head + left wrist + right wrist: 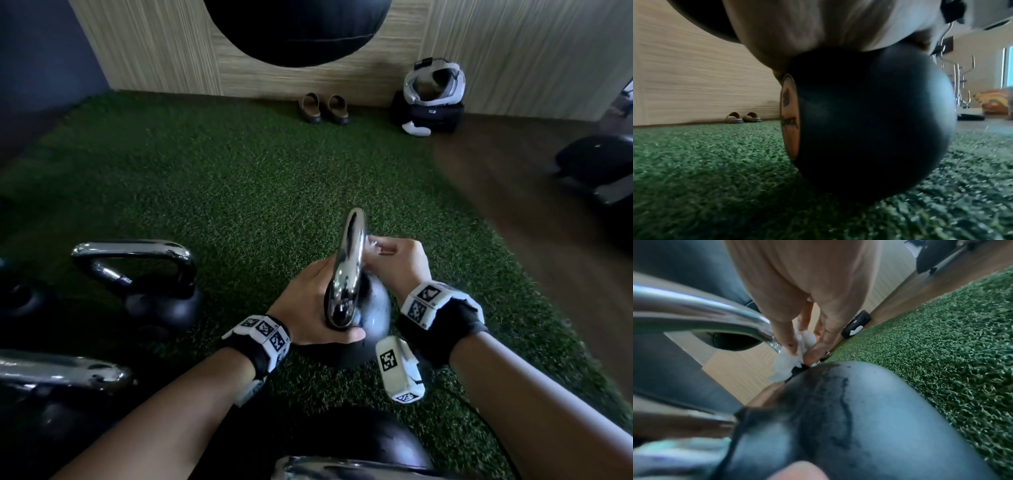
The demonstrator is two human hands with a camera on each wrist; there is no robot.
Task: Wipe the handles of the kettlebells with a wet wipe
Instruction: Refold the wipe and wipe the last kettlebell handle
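Cropping at the near edge hides most of one kettlebell (346, 452), whose chrome handle runs off the bottom; a second (58, 387), near left, is dark and partly cut off. Centre: the worked kettlebell (370, 318) rests on green artificial turf (239, 185), its black body largely covered by both hands in the head view. The left hand (308, 308) grips the body at the near foot of the chrome handle (349, 260), thumb curled along the near side; its fingers on the far side are hidden. The right hand (400, 260) pinches a crumpled white wet wipe (791, 356) between thumb and fingertips and presses it against the far leg of the handle, just above the body. The left wrist view is mostly filled by the blurred body and shows no fingers clearly. Left, a third kettlebell (150, 284) stands upright and apart. Far: a pair of slippers (323, 108) by the pale wood-grain wall (154, 51); a white headset (433, 84) on a black case, right; a black bag (298, 31) hangs above, cut off. Brown wooden floor (534, 212) borders the turf, right.
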